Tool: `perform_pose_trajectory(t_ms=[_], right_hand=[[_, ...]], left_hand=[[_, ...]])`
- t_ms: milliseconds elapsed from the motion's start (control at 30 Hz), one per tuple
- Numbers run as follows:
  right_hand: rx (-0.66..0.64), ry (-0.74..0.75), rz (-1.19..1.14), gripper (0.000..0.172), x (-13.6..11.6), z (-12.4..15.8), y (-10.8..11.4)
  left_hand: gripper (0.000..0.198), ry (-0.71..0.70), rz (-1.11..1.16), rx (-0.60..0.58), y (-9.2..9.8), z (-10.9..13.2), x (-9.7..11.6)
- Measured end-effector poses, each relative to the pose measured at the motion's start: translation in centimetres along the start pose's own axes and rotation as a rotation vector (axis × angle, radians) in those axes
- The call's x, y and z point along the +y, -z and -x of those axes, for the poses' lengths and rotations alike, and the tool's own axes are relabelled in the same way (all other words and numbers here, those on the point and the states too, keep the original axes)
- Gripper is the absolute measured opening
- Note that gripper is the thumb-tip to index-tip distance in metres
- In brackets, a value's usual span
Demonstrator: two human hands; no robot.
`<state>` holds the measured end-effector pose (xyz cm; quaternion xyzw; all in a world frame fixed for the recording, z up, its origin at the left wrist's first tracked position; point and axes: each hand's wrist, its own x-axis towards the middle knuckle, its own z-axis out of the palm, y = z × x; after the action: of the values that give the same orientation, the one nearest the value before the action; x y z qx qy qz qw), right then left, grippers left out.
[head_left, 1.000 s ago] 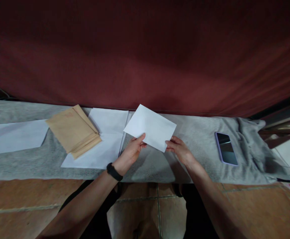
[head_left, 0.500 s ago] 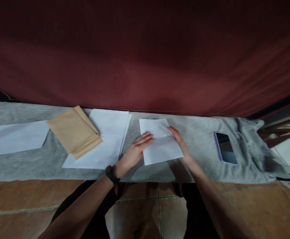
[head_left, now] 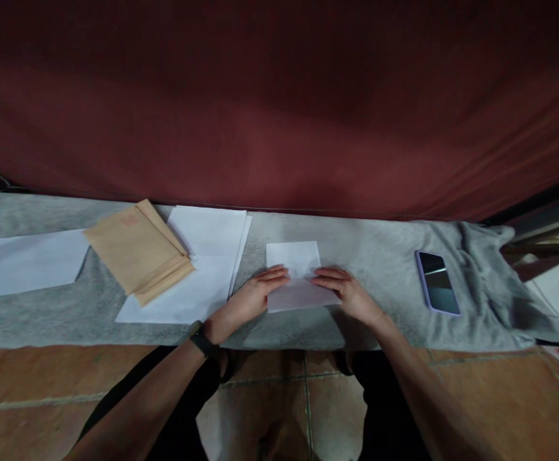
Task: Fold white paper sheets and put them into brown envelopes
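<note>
A white sheet of paper (head_left: 294, 256) with a crease across its middle is between my hands, over the grey cloth. My left hand (head_left: 260, 293) grips its left edge, fingers together on top near the crease. On the opposite edge, my right hand (head_left: 349, 293) holds the paper the same way, fingertips pointing inward. The thumbs are hidden from me. Below the crease, the near part of the sheet looks shaded and tilted. A dark watch (head_left: 202, 338) is on my left wrist.
Brown envelopes (head_left: 135, 246) lie stacked on white sheets (head_left: 212, 230) to the left. Another white paper (head_left: 29, 262) is at far left. A phone in a purple case (head_left: 437, 282) rests on the grey cloth (head_left: 380, 250) at right. A dark red curtain (head_left: 279, 147) hangs behind.
My right hand has come down and inward, its fingers now on the paper's right edge at the crease. The paper's far edge has moved nearer to me, and its near part looks darker.
</note>
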<state>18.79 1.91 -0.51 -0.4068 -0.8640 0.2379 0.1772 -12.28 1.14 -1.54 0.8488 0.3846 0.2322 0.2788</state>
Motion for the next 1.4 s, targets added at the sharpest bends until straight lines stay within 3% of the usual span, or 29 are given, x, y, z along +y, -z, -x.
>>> perform_pose_trajectory(t_ms=[267, 367, 467, 567, 667, 733, 833, 900, 1033, 1167, 1400], right_hand=[[-0.032, 0.051, 0.119, 0.055, -0.9, 0.3, 0.2], [-0.031, 0.049, 0.105, 0.054, -0.9, 0.3, 0.1], [0.008, 0.026, 0.013, 0.053, -0.8, 0.2, -0.1], [0.145, -0.079, -0.183, 0.045, -0.4, -0.3, -0.4], [0.386, -0.334, -0.462, 0.043, -0.2, -1.3, -0.7], [0.459, -0.505, -0.734, 0.047, -0.3, -2.0, -0.8], [0.321, -0.657, -1.156, 0.058, -1.3, -2.8, -0.9], [0.238, -0.670, -1.280, 0.052, -2.0, -3.1, -1.2], [0.371, -0.603, -1.160, 0.043, -2.2, -3.8, -2.3], [0.536, -0.545, -0.858, 0.040, -0.2, -5.1, -3.3], [0.537, -0.539, -0.245, 0.048, 0.8, -5.9, -3.3]], left_hand=[[0.066, -0.019, -0.032, -0.048, 0.5, -0.2, 0.2], [0.076, -0.030, -0.074, -0.081, 0.7, -0.3, 0.6], [0.071, -0.044, -0.091, -0.034, 0.7, -0.5, 0.9], [0.068, -0.028, -0.181, 0.049, 0.7, -0.7, 1.5], [0.070, 0.071, -0.413, 0.136, 0.7, -0.8, 2.5], [0.067, 0.150, -0.568, 0.155, 0.4, -1.0, 3.4], [0.062, 0.269, -0.715, 0.135, -0.7, -1.7, 4.6], [0.059, 0.359, -0.780, 0.117, -1.7, -2.2, 5.3], [0.058, 0.397, -0.817, 0.079, -3.8, -2.7, 6.8], [0.060, 0.346, -0.781, 0.057, -5.4, -2.4, 8.4], [0.055, 0.274, -0.792, -0.020, -7.3, -1.9, 9.5]])
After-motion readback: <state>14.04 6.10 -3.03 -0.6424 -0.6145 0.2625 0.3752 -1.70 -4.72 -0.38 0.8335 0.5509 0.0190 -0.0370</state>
